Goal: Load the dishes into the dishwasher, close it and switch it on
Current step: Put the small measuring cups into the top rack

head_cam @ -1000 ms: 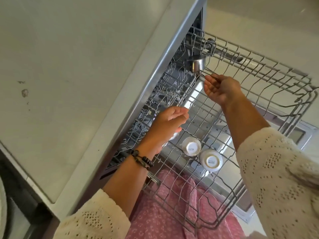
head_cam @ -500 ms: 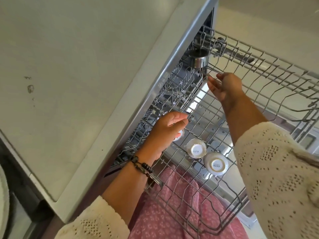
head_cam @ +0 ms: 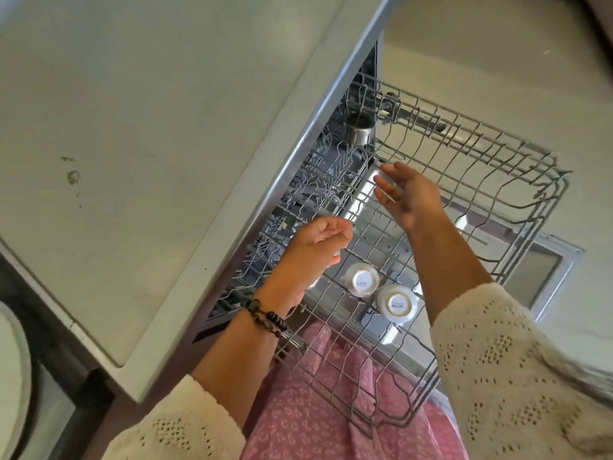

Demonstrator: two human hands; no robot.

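Rack (head_cam: 517,167): pulled out, centre frame, for loading.
Cups (head_cam: 361,279): two, upside down to drain.
Left hand (head_cam: 313,250): curled, grip unclear.
Right hand (head_cam: 409,195): fingers spread, empty, above rack.
Steel cup (head_cam: 358,131): at back, upper centre.

The dish rack (head_cam: 431,227) is grey wire. Inside it, two white cups (head_cam: 361,279) (head_cam: 396,303) carry dark lettering on their bases. Beneath it, the fabric (head_cam: 315,419) is pink with white florets. Sleeves (head_cam: 514,376) are cream openwork.
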